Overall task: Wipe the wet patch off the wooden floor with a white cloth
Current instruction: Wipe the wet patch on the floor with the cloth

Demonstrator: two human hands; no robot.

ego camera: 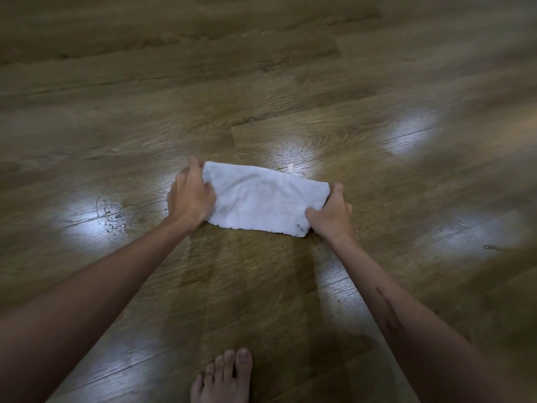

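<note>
A folded white cloth point(263, 199) lies flat on the wooden floor point(261, 82) in the middle of the view. My left hand point(190, 196) grips its left end, fingers curled round the edge. At the right end my right hand point(331, 212) grips the cloth with thumb and fingers. Water droplets point(114, 219) glisten on the boards left of the cloth, and a wet sheen point(293, 158) shows just beyond its far edge. A damp streaked band point(250, 271) runs from the cloth back toward me.
My bare foot point(223, 376) stands on the floor at the bottom centre, below the cloth. Bright light reflections sit on the boards at left, right and far right. A small dark speck point(494, 248) lies on the floor at the right.
</note>
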